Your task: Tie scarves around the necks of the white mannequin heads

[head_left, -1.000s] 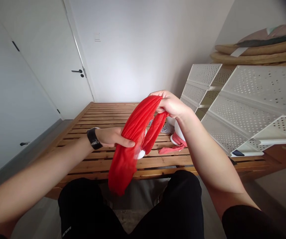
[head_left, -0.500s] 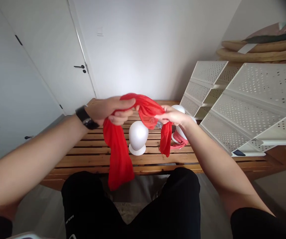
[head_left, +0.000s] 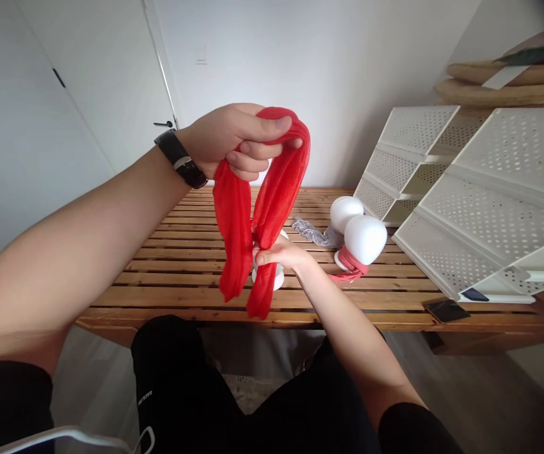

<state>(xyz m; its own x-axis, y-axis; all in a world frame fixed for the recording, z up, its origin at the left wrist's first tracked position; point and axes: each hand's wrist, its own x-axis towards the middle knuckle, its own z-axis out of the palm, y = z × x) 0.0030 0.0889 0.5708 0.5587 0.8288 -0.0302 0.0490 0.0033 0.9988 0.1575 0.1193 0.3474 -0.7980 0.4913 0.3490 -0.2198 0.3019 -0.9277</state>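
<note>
A bright red scarf (head_left: 283, 183) hangs folded over in a loop from my left hand (head_left: 253, 139), which is closed round its top. Lower down, my right hand (head_left: 283, 251) grips the hanging right-hand length of it. Both loose ends dangle above the bench's front part. Behind the scarf and my right hand stands a white foam mannequin head (head_left: 278, 277), mostly hidden, with part of its base and side showing.
On the slatted wooden bench (head_left: 181, 265), two more white heads (head_left: 365, 239) stand to the right, the nearer with a pinkish-red scarf (head_left: 353, 263) round its neck. A grey patterned cloth (head_left: 316, 233) lies beside them. White perforated racks (head_left: 493, 183) and a dark phone (head_left: 444, 311) are further right.
My left hand has risen, lifting the scarf into a tall loop. My right hand has come down and leftward, in front of the middle head. The view has shifted slightly.
</note>
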